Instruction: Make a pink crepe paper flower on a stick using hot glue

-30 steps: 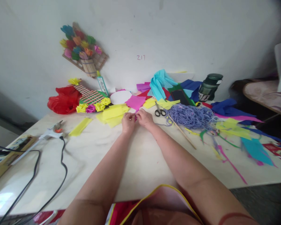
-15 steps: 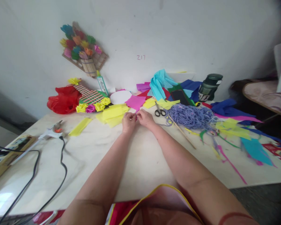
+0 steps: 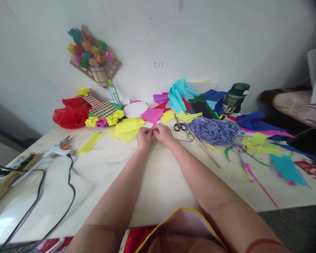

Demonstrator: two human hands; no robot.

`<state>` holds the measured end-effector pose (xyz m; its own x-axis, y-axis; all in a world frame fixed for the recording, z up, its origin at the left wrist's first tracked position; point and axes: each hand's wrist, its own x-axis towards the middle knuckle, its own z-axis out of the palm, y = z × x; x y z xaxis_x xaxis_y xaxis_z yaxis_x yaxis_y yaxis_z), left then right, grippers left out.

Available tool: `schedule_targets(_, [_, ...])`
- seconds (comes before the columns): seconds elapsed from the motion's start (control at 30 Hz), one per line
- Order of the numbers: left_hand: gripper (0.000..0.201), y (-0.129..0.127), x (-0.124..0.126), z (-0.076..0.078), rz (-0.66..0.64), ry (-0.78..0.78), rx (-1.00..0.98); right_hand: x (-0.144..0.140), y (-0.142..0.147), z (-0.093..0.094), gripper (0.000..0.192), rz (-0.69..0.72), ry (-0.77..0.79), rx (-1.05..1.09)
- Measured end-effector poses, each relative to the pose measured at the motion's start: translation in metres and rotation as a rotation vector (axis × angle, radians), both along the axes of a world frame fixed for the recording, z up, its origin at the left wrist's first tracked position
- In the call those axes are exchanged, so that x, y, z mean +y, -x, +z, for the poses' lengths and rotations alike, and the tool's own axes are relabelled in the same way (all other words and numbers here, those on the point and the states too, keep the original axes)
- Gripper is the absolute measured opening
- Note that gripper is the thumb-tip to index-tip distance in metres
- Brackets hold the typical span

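Note:
A magenta paper piece spreads out just beyond my fingers, its narrow near end gathered between them. My left hand pinches that end from the left. Pressed close to it, my right hand pinches the same end from the right. Both hands rest low over the table, fingertips almost touching. Yellow paper strips lie against the left hand's far side. Black-handled scissors sit to the right of the right hand, handles toward me. The exact fold inside my fingers is hidden.
A tangle of purple yarn and a wooden stick lie at right. A glue gun with a black cord and a power strip occupy the left. A decorated guitar shape and a dark green jar stand along the wall.
Both hands stay in the same place, still pinching the magenta paper, with only a slight shift of the fingers.

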<state>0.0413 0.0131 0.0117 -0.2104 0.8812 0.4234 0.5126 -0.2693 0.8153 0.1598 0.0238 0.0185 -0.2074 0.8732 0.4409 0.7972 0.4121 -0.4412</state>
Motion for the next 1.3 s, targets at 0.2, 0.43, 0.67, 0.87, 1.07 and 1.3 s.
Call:
schedule_targets(0.2, [0.011,0.000,-0.001,0.001,0.006,0.002,0.031,-0.005,0.000,0.002,0.024,-0.038,-0.020,-0.096])
schedule_targets(0.43, [0.011,-0.001,-0.001,0.001,0.017,0.005,0.024,-0.009,0.000,0.008,0.028,-0.037,-0.021,-0.219])
schedule_targets(0.67, [0.007,-0.002,0.000,-0.001,-0.007,0.026,-0.034,-0.009,-0.003,0.012,0.028,-0.011,0.012,-0.279])
schedule_targets(0.87, [0.005,-0.003,0.000,-0.001,-0.037,0.039,-0.063,-0.009,-0.004,0.013,0.027,-0.007,0.032,-0.309])
schedule_targets(1.07, [0.010,-0.001,-0.001,0.002,-0.001,0.003,0.047,-0.007,-0.002,0.008,0.027,-0.038,0.021,-0.248])
schedule_targets(1.3, [0.011,-0.001,0.000,0.000,-0.011,0.006,0.002,-0.007,0.000,0.006,0.018,-0.099,0.013,-0.113])
